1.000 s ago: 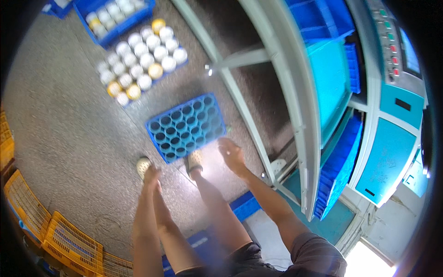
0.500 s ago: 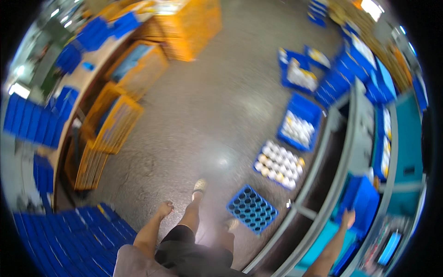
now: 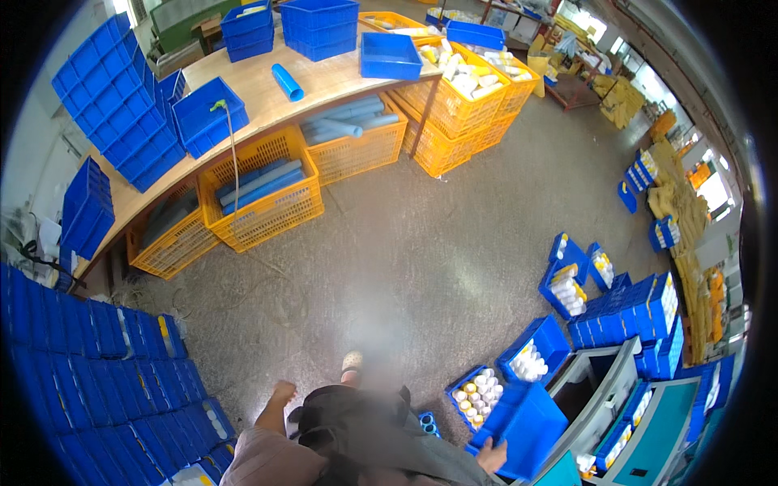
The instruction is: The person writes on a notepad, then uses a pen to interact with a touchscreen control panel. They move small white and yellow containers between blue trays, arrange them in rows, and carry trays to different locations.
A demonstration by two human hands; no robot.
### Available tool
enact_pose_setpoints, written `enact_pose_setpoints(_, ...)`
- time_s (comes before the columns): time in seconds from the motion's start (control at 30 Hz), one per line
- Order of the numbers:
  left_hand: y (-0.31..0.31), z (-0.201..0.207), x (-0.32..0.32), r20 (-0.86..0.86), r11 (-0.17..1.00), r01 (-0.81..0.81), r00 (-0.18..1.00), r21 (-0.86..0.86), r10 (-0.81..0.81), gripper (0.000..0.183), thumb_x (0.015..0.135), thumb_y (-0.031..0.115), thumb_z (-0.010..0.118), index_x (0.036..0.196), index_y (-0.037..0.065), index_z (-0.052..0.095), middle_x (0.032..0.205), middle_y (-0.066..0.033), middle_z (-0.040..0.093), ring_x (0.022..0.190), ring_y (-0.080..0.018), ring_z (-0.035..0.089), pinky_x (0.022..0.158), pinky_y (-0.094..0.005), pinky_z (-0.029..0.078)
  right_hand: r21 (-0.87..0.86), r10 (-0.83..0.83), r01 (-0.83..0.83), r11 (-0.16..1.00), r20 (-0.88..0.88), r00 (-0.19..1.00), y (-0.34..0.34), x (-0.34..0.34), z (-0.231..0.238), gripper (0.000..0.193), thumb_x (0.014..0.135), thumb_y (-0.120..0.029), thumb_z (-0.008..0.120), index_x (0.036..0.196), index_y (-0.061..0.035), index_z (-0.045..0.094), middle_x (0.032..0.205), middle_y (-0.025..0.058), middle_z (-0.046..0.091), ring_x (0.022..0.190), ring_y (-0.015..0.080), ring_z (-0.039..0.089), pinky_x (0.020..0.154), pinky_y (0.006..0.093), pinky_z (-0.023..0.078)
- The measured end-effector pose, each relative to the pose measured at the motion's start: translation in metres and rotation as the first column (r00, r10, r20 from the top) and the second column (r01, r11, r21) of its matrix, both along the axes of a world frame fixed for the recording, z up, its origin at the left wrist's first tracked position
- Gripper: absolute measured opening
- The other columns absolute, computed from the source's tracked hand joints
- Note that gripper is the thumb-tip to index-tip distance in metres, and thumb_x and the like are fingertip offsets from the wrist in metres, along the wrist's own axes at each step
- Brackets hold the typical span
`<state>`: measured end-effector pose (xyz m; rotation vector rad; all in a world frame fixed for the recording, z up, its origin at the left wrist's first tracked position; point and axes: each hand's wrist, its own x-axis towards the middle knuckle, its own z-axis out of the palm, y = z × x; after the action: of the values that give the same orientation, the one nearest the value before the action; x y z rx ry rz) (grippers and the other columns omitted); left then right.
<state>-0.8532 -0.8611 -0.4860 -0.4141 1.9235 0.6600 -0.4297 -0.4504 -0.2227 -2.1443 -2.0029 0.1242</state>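
My right hand [image 3: 491, 457] grips the near edge of a blue plastic bin [image 3: 523, 423], fingers hooked over it. The bin is tilted in front of the grey-and-teal machine frame and partly covers a blue bin of white and yellow-ended cylinders [image 3: 468, 398] on the floor. Beyond that lies another blue bin [image 3: 553, 336] with white cylinders at one end. At my left side hangs my left hand [image 3: 283, 393], fingers curled, with nothing visible in it. Part of a blue tray with round holes [image 3: 428, 423] shows beside my leg.
A wooden table [image 3: 251, 73] holds blue bins and a blue tube. Yellow crates [image 3: 263, 215] stand under and beside it, some with blue tubes. Stacked blue bins [image 3: 113, 381] fill the lower left. The grey-and-teal machine frame [image 3: 656, 441] borders my right.
My right hand has brought the blue bin away from the machine and over the floor bins. The view has swung round, showing more of the table and yellow crates.
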Motion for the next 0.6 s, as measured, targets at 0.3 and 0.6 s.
enact_pose_setpoints(0.3, 0.159, 0.023, -0.153, -0.155, 0.881, -0.261, 0.926, 0.394, 0.344, 0.02, 0.089, 0.019, 0.06, 0.1, 0.003, 0.067, 0.078, -0.0072, 0.068, 0.062, -0.0157, 0.063, 0.051, -0.0295, 0.049, -0.251, 0.628, -0.8, 0.545, -0.51, 0.587, 0.141, -0.388, 0.057, 0.033, 0.081, -0.026, 0.075, 0.103, -0.0032, 0.066, 0.081, 0.0206, 0.068, 0.077, 0.0379, 0.067, 0.068, 0.0425, 0.05)
enact_pose_setpoints(0.6, 0.187, 0.0, -0.235, 0.093, 0.578, -0.803, 0.592, 0.141, 0.8, 0.015, 0.087, 0.016, 0.06, 0.095, 0.005, 0.065, 0.075, -0.0097, 0.065, 0.064, -0.0216, 0.064, 0.052, -0.0369, 0.048, 0.181, 0.961, -0.944, -0.277, 0.065, -0.269, 0.29, -0.776, 0.074, 0.015, 0.079, -0.008, 0.056, 0.091, -0.0134, 0.063, 0.067, 0.0071, 0.062, 0.061, 0.0262, 0.064, 0.054, 0.0386, 0.049)
